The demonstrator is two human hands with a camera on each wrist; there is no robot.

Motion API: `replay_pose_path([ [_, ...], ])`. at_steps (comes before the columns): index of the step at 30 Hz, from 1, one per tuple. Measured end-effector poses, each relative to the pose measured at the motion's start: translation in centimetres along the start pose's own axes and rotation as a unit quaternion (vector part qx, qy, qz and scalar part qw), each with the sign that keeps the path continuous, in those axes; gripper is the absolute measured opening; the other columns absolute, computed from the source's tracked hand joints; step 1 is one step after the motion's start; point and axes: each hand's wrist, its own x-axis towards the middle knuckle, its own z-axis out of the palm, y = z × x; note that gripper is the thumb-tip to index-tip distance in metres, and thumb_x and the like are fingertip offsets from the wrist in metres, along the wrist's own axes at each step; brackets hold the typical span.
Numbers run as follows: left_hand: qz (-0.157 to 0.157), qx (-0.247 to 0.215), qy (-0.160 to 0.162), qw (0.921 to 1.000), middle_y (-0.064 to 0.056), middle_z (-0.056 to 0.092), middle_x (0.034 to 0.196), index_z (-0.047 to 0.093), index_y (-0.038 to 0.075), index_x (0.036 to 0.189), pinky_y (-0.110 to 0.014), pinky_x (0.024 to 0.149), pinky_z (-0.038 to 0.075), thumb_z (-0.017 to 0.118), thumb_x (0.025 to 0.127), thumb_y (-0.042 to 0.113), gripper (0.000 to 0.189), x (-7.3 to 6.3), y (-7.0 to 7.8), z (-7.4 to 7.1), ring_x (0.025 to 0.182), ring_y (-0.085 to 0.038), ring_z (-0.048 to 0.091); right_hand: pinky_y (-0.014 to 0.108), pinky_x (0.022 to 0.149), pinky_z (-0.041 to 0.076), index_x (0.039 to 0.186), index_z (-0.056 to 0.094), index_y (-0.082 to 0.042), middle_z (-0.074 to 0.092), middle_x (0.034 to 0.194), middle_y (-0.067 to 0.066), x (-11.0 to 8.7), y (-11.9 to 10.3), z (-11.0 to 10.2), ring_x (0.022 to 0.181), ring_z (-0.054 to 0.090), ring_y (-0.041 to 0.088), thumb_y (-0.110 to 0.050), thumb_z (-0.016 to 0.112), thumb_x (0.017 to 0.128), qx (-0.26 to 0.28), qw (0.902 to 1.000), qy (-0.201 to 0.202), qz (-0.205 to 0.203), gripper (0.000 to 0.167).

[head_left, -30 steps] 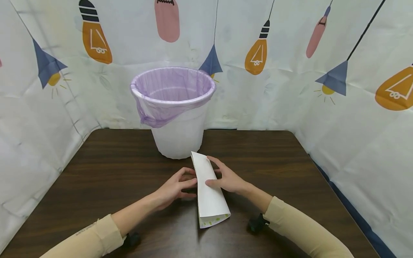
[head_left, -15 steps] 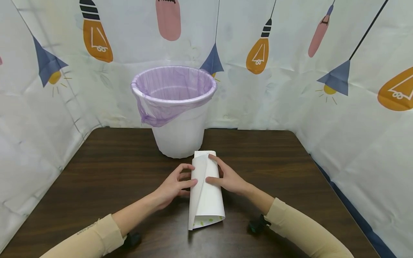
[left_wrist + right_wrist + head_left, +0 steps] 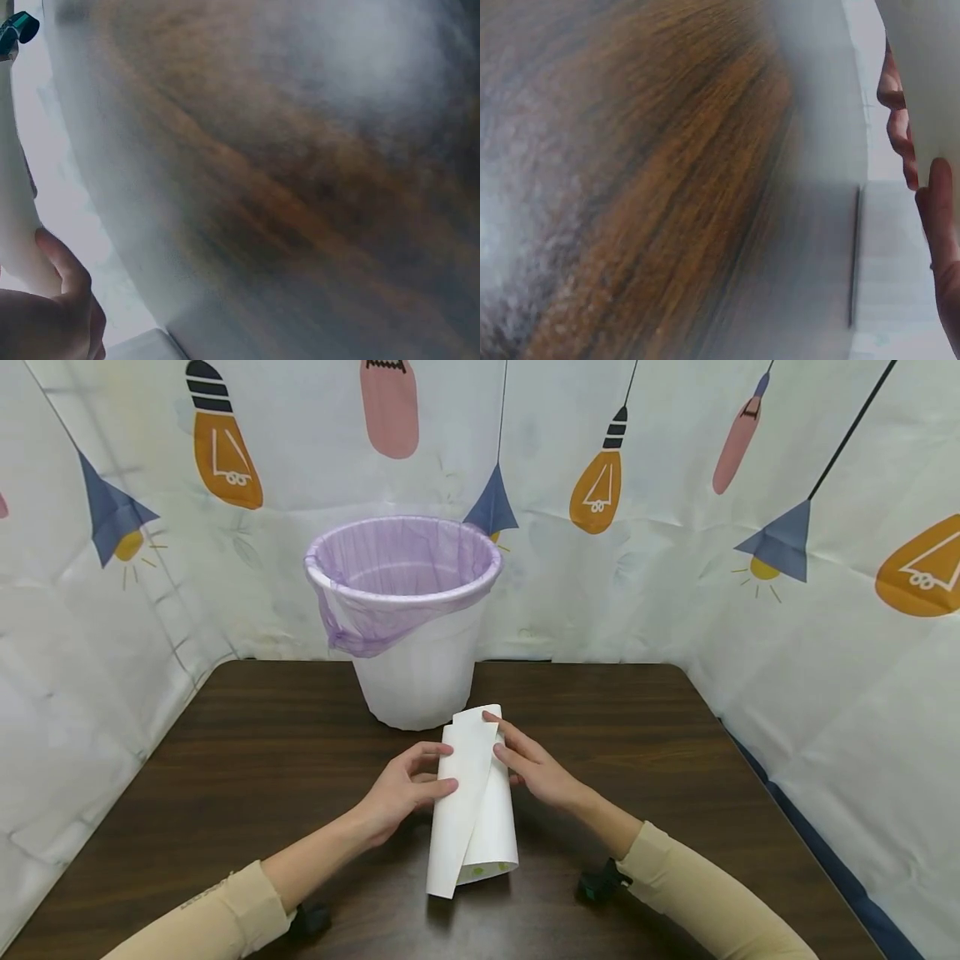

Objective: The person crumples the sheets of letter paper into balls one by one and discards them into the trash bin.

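A sheet of white paper (image 3: 472, 810) is rolled into a loose flattened tube, held over the table between both hands. Green leaf-like marks show on its inner face at the near end, and one edge overlaps the front. My left hand (image 3: 405, 789) grips its left side, thumb on the front. From the right, my right hand (image 3: 543, 777) holds it with fingertips near the top and thumb at the right edge. The left wrist view has the paper (image 3: 22, 225) at its left border by the left hand (image 3: 52, 315). The right thumb (image 3: 940, 202) rests on the paper in the right wrist view.
Behind the paper stands a white waste bin (image 3: 420, 677) lined with a purple bag (image 3: 360, 627). The dark wood table (image 3: 622, 727) lies beneath the hands. A cloth printed with bulbs and lamps (image 3: 660, 585) surrounds the far sides.
The paper has turned in the hands, so its overlapping flap now faces up and reaches farther right. My right thumb has slid up and to the right; the left hand stays nearly in place.
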Motion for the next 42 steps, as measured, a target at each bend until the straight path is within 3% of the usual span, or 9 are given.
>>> replay_pose_path([
  [3,0.004,0.004,0.012,0.9999,-0.022,0.046,0.145,0.052,0.003,0.140,-0.039,0.085,0.057,0.078,0.092,0.009,0.055,0.0,0.1,0.1,0.103,-0.027,0.068,0.046,0.092,0.056,0.166,0.019,-0.021,0.031,0.159,0.017,0.0,0.1,0.0,0.124,0.052,0.037,-0.021,0.051,0.109,0.006,0.9998,-0.008,-0.014,0.064],
  [8,0.013,0.016,0.029,0.9994,-0.019,0.046,0.143,0.053,0.003,0.138,-0.037,0.085,0.055,0.079,0.090,0.007,0.054,0.0,0.2,0.2,0.098,-0.027,0.068,0.045,0.090,0.057,0.166,0.009,-0.019,0.037,0.152,0.025,0.0,0.1,-0.1,0.117,0.060,0.037,-0.005,0.059,0.103,-0.006,0.9993,-0.008,-0.036,0.082],
  [14,0.023,0.025,0.047,0.9983,-0.016,0.047,0.141,0.055,0.005,0.136,-0.034,0.083,0.055,0.080,0.090,0.005,0.053,0.0,0.4,0.5,0.095,-0.026,0.069,0.046,0.087,0.058,0.165,-0.007,-0.023,0.040,0.154,0.026,-0.2,0.1,0.1,0.114,0.065,0.037,-0.001,0.063,0.101,0.019,0.9993,0.028,-0.016,0.098],
  [24,0.017,0.048,0.073,0.9960,-0.012,0.046,0.146,0.058,0.009,0.134,-0.035,0.081,0.055,0.083,0.088,0.007,0.053,0.1,0.6,0.9,0.091,-0.027,0.070,0.048,0.083,0.060,0.165,0.014,-0.021,0.039,0.155,0.021,-0.2,0.2,0.3,0.117,0.064,0.038,-0.001,0.071,0.096,0.004,0.9996,0.024,-0.014,0.092],
  [31,0.024,0.044,0.081,0.9955,-0.013,0.047,0.144,0.059,0.009,0.133,-0.036,0.078,0.056,0.083,0.087,0.006,0.052,0.3,0.6,1.1,0.089,-0.027,0.071,0.046,0.081,0.060,0.164,0.017,-0.017,0.046,0.145,0.024,-0.2,0.7,0.5,0.113,0.065,0.039,0.001,0.073,0.094,-0.006,0.9978,0.064,-0.017,0.091],
  [36,0.035,0.056,0.070,0.9953,-0.012,0.048,0.143,0.060,0.010,0.133,-0.034,0.081,0.055,0.084,0.087,0.009,0.052,0.3,0.7,0.9,0.089,-0.026,0.071,0.046,0.079,0.061,0.163,0.019,-0.016,0.048,0.141,0.025,-0.2,0.8,0.5,0.107,0.068,0.039,0.004,0.074,0.092,-0.008,0.9958,0.087,-0.030,0.092],
  [42,0.061,0.052,0.024,0.9965,-0.016,0.045,0.149,0.057,0.007,0.139,-0.036,0.086,0.057,0.073,0.093,0.003,0.049,0.2,0.8,0.4,0.102,-0.029,0.070,0.046,0.080,0.060,0.164,0.018,-0.016,0.049,0.140,0.026,-0.2,0.7,0.2,0.104,0.069,0.039,0.007,0.073,0.091,-0.006,0.9940,0.102,-0.041,0.094],
])
